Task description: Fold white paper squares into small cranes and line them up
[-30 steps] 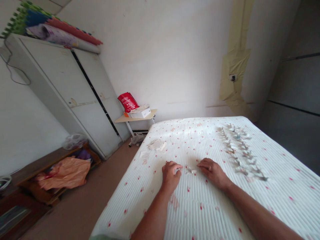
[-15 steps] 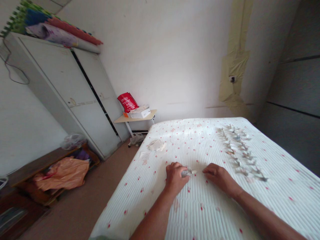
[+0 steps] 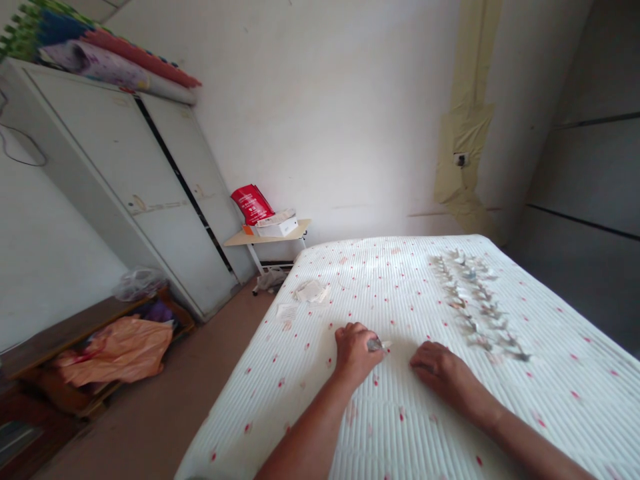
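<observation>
Mattress (image 3: 390, 293): seen from the head view, the only one; white ribbed cover with red dots, stretching away from the person, both hands at work over it.
Left hand (image 3: 356, 350): back uppermost, thumb and fingers pinching a small folded piece (image 3: 375, 344); whether that piece touches the cover I cannot tell.
Folded piece: greyish-white and paper-like, largely wrapped by the fingers, a pale tip poking out to the right.
Right hand (image 3: 443, 365): near the held piece but apart from it, fingers curled in together; the tips are turned out of sight, so whether they pinch anything I cannot tell.
Folded rows (image 3: 483, 293): right of the hands, many pale pointed pieces lined up toward the mattress's far edge, too blurred to count.
Flat sheets (image 3: 311, 291): loose overlapping pile by the mattress's left edge, a single sheet (image 3: 287, 313) just beside it.
Progress: a good many pieces look finished and set out, I judge; the held one is outside the rows, its shape too covered to call complete; the flat sheets look unworked.
Side table (image 3: 235, 239): beyond the mattress, bearing a red bag (image 3: 251, 204) and a white box (image 3: 278, 228).
Cabinet (image 3: 90, 133): far left, rolled mats (image 3: 125, 67) on top.
</observation>
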Demonstrator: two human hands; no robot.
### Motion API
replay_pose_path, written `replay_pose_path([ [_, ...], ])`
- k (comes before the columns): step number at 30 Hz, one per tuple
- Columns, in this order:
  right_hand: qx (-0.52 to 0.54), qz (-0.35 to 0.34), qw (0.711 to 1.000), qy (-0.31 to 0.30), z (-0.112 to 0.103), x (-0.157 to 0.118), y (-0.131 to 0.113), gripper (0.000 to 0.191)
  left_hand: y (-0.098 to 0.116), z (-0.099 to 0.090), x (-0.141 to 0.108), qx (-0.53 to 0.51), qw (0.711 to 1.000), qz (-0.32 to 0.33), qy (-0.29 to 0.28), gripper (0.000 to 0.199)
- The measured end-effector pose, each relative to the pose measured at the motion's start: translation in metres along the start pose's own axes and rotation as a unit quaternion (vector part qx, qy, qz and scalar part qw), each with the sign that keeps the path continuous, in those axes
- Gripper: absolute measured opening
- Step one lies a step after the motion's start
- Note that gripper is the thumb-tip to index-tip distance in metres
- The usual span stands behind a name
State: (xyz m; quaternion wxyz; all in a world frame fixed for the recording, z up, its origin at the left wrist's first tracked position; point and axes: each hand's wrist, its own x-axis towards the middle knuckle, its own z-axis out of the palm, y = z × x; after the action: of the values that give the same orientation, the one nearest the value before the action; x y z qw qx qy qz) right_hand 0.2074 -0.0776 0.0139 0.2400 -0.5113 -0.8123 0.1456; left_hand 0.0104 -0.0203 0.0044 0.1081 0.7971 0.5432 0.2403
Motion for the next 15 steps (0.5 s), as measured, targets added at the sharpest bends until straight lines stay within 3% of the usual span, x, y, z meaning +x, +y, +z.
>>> replay_pose_path([
  [15, 0.011, 0.016, 0.999, 0.041, 0.0047, 0.0024, 0.0011, 0.024, -0.0022, 0.0047, 0.0034, -0.003, 1.0, 0.004, 0.011, 0.021],
])
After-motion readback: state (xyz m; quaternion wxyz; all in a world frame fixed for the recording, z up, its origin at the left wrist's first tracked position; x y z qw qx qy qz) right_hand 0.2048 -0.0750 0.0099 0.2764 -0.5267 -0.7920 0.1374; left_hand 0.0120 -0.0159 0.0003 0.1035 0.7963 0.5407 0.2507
